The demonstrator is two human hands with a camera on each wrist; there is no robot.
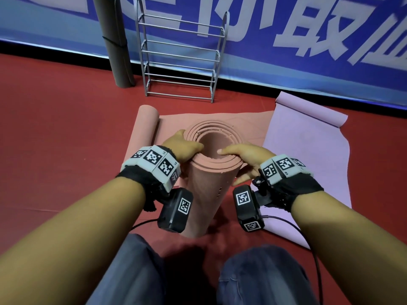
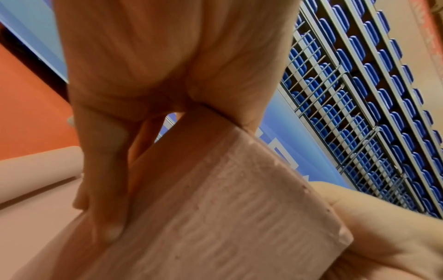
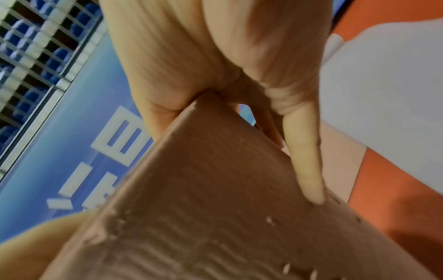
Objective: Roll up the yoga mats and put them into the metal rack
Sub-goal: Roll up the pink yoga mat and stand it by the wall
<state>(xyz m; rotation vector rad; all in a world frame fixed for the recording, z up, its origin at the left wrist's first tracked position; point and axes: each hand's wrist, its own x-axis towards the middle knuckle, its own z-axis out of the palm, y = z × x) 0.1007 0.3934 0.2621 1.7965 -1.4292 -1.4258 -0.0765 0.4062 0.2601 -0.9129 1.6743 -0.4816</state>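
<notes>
A rolled salmon-pink yoga mat point(image 1: 206, 190) stands on end on the red floor in front of my knees, its spiral top facing me. My left hand point(image 1: 184, 148) grips the top rim on the left, thumb over the edge and fingers down the outside point(image 2: 103, 189). My right hand point(image 1: 244, 155) grips the rim on the right, thumb across the top and fingers down the side point(image 3: 307, 161). Another pink mat point(image 1: 167, 126) lies flat behind it, one end curled up at the left. A lilac mat point(image 1: 308, 155) lies unrolled to the right. The grey metal rack point(image 1: 180, 62) stands against the blue banner.
A grey rolled mat point(image 1: 116, 45) leans upright left of the rack. The blue banner wall point(image 1: 308, 40) closes off the far side. Cables point(image 1: 308, 238) trail from the wrist cameras over the floor and the lilac mat. My knees point(image 1: 253, 278) are at the bottom.
</notes>
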